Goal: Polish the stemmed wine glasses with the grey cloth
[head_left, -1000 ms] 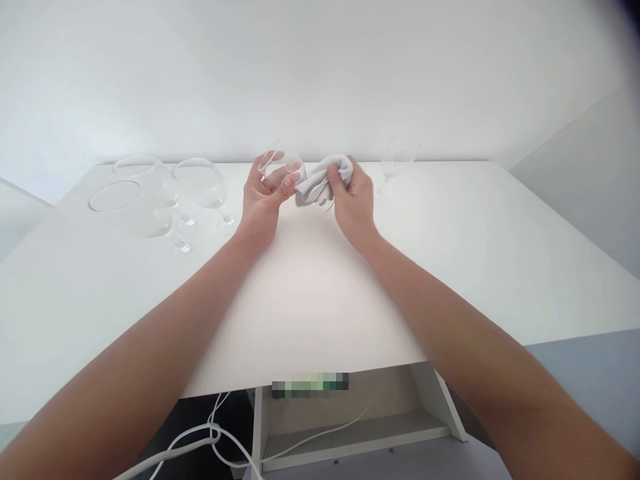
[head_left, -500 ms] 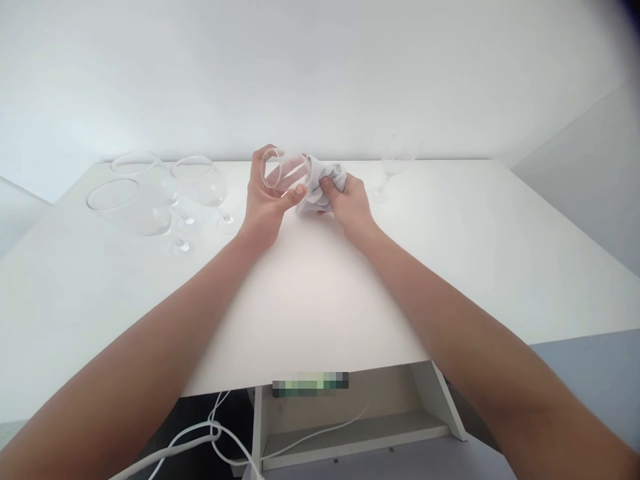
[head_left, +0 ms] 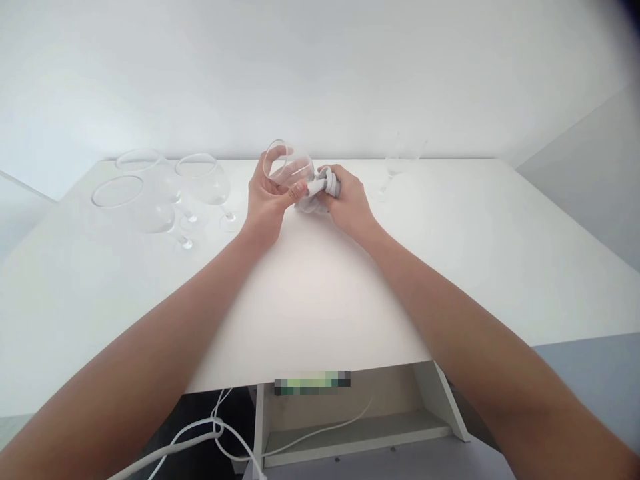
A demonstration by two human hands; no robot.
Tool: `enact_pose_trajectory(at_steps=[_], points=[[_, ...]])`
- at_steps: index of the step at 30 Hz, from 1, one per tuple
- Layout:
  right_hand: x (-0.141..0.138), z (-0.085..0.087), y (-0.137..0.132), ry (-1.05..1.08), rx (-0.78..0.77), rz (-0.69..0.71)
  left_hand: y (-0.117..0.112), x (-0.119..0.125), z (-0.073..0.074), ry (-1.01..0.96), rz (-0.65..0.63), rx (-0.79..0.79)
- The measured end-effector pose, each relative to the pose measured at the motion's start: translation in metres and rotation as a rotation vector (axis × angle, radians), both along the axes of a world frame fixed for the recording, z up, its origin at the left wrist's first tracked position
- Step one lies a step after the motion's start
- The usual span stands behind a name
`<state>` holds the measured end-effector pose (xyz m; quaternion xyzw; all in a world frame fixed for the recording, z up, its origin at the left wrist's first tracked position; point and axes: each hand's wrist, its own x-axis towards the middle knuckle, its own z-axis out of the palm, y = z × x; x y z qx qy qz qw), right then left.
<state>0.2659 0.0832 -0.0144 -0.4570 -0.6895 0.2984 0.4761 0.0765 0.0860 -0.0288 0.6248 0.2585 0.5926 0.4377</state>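
A clear wine glass (head_left: 301, 164) lies tipped on its side in the air above the table, its rim toward the left. My left hand (head_left: 270, 193) is closed round its bowl, thumb in front and fingers behind. In my right hand (head_left: 347, 197) is a bunched white cloth (head_left: 329, 183), wrapped about the stem end of that glass. The cloth and fingers hide the stem and foot.
Several wine glasses stand at the left on the white table (head_left: 310, 300), the nearest wine glass (head_left: 155, 217) among them. Another wine glass (head_left: 400, 163) stands at the back right by the wall. White cables (head_left: 215, 427) hang below near an open drawer (head_left: 360, 433).
The cloth has shifted off the lower bowl onto the stem, so more of the bowl shows. My right hand has turned, its thumb now lower. The left hand keeps its hold.
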Motion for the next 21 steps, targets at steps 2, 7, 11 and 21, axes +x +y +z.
enact_pose_trajectory(at_steps=[2, 7, 11, 21], points=[[-0.002, 0.000, -0.002, 0.080, -0.122, 0.034, -0.001, 0.000, 0.000, 0.004, -0.010, 0.005], [-0.002, -0.001, -0.007, 0.207, -0.451, 0.145, -0.008, 0.002, 0.006, -0.051, 0.020, -0.045], [0.000, -0.005, -0.002, 0.314, -0.426, 0.183, -0.012, 0.003, 0.012, -0.090, -0.013, -0.091], [0.002, 0.002, -0.008, 0.264, -0.389, 0.331, -0.008, 0.003, 0.006, -0.121, -0.128, -0.073]])
